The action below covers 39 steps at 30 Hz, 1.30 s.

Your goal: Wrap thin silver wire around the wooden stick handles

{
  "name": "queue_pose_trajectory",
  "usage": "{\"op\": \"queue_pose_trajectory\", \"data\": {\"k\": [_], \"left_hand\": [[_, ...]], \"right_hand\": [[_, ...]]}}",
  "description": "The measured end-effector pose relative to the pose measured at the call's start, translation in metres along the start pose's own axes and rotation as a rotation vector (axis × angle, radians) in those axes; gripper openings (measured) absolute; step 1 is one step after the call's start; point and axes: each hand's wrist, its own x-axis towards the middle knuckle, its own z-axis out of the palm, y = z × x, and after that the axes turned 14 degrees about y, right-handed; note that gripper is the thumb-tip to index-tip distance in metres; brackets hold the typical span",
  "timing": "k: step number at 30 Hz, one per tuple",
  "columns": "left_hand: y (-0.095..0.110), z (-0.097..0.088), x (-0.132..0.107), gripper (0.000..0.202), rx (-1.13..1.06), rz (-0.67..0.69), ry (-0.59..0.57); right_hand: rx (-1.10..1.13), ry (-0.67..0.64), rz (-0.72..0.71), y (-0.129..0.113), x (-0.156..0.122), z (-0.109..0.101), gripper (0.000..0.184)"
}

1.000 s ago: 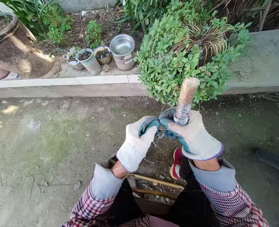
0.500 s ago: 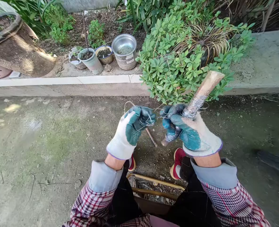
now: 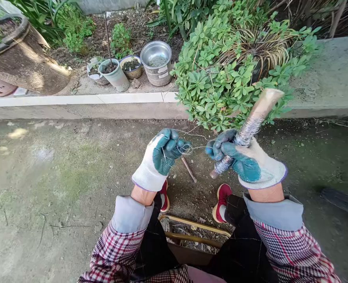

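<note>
My right hand (image 3: 244, 157), in a white glove with a green coated palm, is closed round a wooden stick (image 3: 266, 102) wound with thin silvery wire (image 3: 249, 131). The stick tilts up and to the right, its lower end showing below my fingers. In a matching glove, my left hand (image 3: 162, 151) pinches the thin wire, which forms small loops (image 3: 185, 149) at the fingertips. Strands of wire stretch across the gap between both hands. Below that gap, a short brown rod (image 3: 189, 169) shows near the ground; its upper end is hidden by my left hand.
A low ledge (image 3: 82, 99) runs across ahead, bearing a metal pot (image 3: 159, 74), a pale green planter (image 3: 117, 78) and a large tilted clay pot (image 3: 29, 59). A leafy bush (image 3: 203, 78) overhangs it. Between my legs is a yellowish metal frame (image 3: 197, 225). A dark shoe (image 3: 343, 200) is at right.
My right hand has moved to the right with the wire-wound stick, widening the gap between my hands. More wire now shows between them, and the loops at my left fingertips look rounder.
</note>
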Motion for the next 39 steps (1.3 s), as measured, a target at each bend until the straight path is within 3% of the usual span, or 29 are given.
{"op": "queue_pose_trajectory", "data": {"k": [3, 7, 12, 15, 18, 21, 24, 25, 27, 28, 31, 32, 35, 39], "left_hand": [[-0.001, -0.005, 0.004, 0.017, 0.051, -0.005, -0.044], [-0.001, -0.009, 0.006, 0.016, 0.063, 0.027, -0.097], [0.001, -0.006, 0.000, 0.019, 0.097, 0.042, -0.117], [0.006, -0.004, -0.003, 0.020, 0.092, 0.018, -0.086], [0.009, -0.003, -0.005, 0.021, 0.114, -0.012, -0.121], [0.008, -0.002, -0.006, 0.024, 0.138, -0.027, -0.202], [0.008, 0.000, -0.009, 0.026, 0.120, -0.011, -0.215], [0.009, 0.001, -0.010, 0.026, 0.115, -0.010, -0.196], [0.013, 0.002, -0.013, 0.029, 0.098, -0.005, -0.143], [0.016, 0.002, -0.014, 0.031, 0.088, -0.001, -0.121], [0.026, -0.002, -0.012, 0.031, 0.061, 0.027, -0.073], [0.029, -0.004, -0.011, 0.032, 0.059, 0.035, -0.056], [0.039, -0.013, -0.002, 0.033, 0.028, 0.062, -0.006], [0.047, -0.022, 0.009, 0.036, -0.104, 0.118, 0.048]], "right_hand": [[-0.001, -0.001, -0.094, 0.001, 0.000, -0.001, 0.014], [-0.160, 0.040, -0.063, -0.008, -0.002, -0.007, 0.016], [-0.161, -0.045, 0.013, -0.012, -0.003, -0.015, 0.022], [-0.144, 0.058, 0.024, -0.009, 0.002, -0.015, 0.025], [0.008, 0.223, -0.059, -0.007, 0.014, -0.016, 0.031], [0.210, 0.331, -0.083, -0.009, 0.024, -0.020, 0.027], [0.232, 0.349, -0.081, -0.015, 0.028, -0.025, 0.014], [0.203, 0.339, -0.079, -0.017, 0.029, -0.028, 0.033], [0.152, 0.343, -0.070, -0.024, 0.030, -0.037, 0.056], [0.146, 0.358, -0.068, -0.027, 0.031, -0.043, 0.055], [0.162, 0.455, -0.138, -0.034, 0.033, -0.065, 0.020], [0.136, 0.480, -0.174, -0.036, 0.033, -0.073, 0.017], [0.000, 0.551, -0.233, -0.038, 0.029, -0.094, 0.027], [-0.064, 0.629, -0.184, -0.030, 0.028, -0.129, 0.039]]}}
